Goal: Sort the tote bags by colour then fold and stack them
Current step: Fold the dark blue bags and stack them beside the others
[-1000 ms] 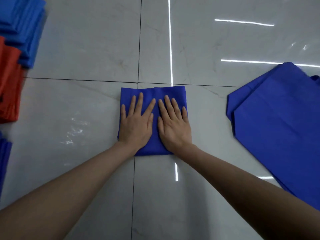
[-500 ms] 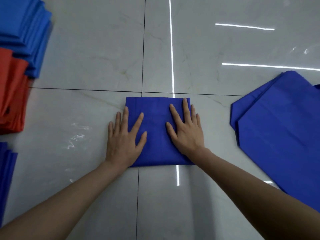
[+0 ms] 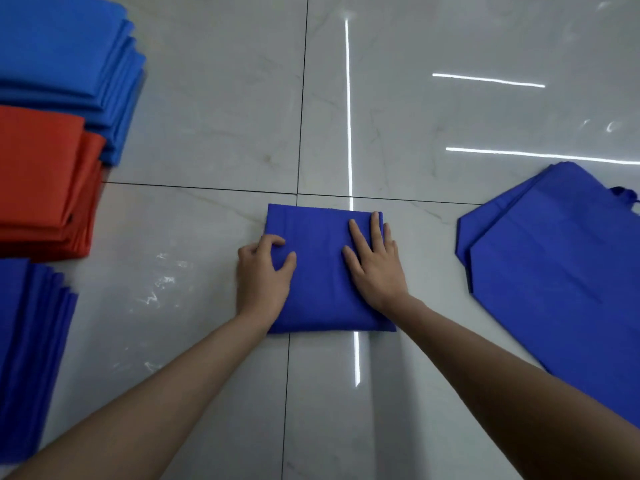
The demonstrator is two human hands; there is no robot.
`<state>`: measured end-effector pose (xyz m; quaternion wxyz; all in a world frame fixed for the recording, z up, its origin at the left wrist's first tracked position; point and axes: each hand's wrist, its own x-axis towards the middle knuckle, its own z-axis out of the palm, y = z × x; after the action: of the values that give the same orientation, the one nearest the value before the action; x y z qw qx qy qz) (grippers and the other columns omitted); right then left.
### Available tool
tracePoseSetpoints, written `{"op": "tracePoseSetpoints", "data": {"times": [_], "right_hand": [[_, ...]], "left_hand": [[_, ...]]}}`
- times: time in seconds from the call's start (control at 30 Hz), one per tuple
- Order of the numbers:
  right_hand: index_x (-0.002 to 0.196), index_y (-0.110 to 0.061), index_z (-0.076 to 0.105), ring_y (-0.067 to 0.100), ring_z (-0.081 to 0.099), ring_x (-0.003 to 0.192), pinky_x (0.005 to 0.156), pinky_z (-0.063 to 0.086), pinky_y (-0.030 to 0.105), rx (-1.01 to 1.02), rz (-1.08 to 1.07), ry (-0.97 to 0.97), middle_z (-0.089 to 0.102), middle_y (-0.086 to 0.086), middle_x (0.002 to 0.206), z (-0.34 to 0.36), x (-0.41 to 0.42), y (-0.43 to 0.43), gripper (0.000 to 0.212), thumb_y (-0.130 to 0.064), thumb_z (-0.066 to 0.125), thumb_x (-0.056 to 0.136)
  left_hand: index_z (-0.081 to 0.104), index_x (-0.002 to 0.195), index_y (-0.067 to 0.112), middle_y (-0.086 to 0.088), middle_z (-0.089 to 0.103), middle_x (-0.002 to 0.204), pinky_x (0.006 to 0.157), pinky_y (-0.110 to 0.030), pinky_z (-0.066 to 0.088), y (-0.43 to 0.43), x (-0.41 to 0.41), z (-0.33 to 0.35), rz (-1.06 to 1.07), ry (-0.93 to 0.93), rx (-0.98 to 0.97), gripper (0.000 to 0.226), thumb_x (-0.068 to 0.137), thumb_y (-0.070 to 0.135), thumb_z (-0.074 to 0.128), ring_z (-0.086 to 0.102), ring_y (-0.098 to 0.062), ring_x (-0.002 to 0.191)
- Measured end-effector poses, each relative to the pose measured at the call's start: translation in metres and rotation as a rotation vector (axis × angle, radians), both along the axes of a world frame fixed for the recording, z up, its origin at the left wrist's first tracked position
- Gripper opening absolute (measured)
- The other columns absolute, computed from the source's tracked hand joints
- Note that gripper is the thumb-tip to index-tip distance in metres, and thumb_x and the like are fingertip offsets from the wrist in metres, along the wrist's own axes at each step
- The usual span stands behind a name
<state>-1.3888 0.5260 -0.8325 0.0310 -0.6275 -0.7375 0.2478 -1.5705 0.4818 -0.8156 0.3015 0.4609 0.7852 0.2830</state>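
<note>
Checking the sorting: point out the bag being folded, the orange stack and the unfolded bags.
folded blue bag (image 3: pixel 322 271): head view, bare middle panel.
orange stack (image 3: pixel 38 174): head view, top bag's face.
unfolded blue bags (image 3: pixel 554 289): head view, top bag's middle.

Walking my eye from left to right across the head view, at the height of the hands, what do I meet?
First the dark blue folded stack → left hand, gripping the bag's left edge → folded blue bag → right hand, flat on its right part → unfolded blue bags.
</note>
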Motion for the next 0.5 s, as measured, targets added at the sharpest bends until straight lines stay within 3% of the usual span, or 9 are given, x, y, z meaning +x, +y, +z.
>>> {"op": "tracePoseSetpoints", "data": {"times": [0.1, 0.2, 0.37, 0.43, 0.5], "right_hand": [[0.151, -0.030, 0.008, 0.021, -0.010, 0.146, 0.117, 0.000, 0.032, -0.039, -0.042, 0.140, -0.013, -0.002, 0.159, 0.007, 0.001, -0.017, 0.051, -0.037, 0.023, 0.103], [0.151, -0.026, 0.017, 0.021, -0.003, 0.147, 0.118, 0.003, 0.030, -0.067, -0.130, 0.289, -0.007, -0.003, 0.159, 0.015, -0.002, -0.033, 0.048, -0.031, 0.026, 0.104], [0.151, -0.031, 0.008, 0.019, 0.029, 0.136, 0.102, 0.026, 0.024, -0.040, -0.305, 0.460, -0.008, -0.006, 0.159, 0.048, -0.016, -0.052, 0.054, -0.032, 0.032, 0.103], [0.152, -0.026, 0.004, 0.019, 0.028, 0.137, 0.107, 0.025, 0.029, -0.129, -0.503, 0.627, 0.004, -0.002, 0.159, 0.062, -0.027, -0.056, 0.064, -0.041, 0.038, 0.100], [0.149, -0.018, 0.013, 0.023, 0.039, 0.131, 0.108, 0.033, 0.037, -0.311, -0.626, 0.769, 0.029, 0.003, 0.151, 0.073, -0.040, -0.057, 0.068, -0.053, 0.037, 0.096]], "left_hand": [[0.049, 0.106, 0.024, 0.006, 0.049, 0.111, 0.079, -0.036, 0.051, -0.001, -0.004, 0.009, 0.154, -0.277, -0.034, 0.020, 0.091, 0.032, 0.058, 0.050, -0.011, 0.079], [0.047, 0.104, 0.027, 0.004, 0.051, 0.110, 0.076, -0.036, 0.051, -0.006, -0.008, 0.017, 0.109, -0.276, -0.004, 0.011, 0.095, 0.023, 0.052, 0.050, -0.006, 0.073], [0.051, 0.099, 0.028, 0.000, 0.053, 0.123, 0.098, -0.045, 0.047, -0.024, -0.023, 0.040, 0.034, -0.556, 0.082, 0.021, 0.095, 0.008, 0.051, 0.052, -0.018, 0.117], [0.051, 0.101, 0.025, 0.001, 0.054, 0.120, 0.092, -0.039, 0.052, -0.031, -0.037, 0.055, 0.055, -0.627, 0.128, 0.019, 0.095, 0.007, 0.049, 0.055, -0.017, 0.113], [0.049, 0.107, 0.018, 0.003, 0.055, 0.114, 0.079, -0.026, 0.055, -0.038, -0.056, 0.071, 0.071, -0.619, 0.182, 0.016, 0.096, 0.006, 0.048, 0.058, -0.010, 0.103]]}}
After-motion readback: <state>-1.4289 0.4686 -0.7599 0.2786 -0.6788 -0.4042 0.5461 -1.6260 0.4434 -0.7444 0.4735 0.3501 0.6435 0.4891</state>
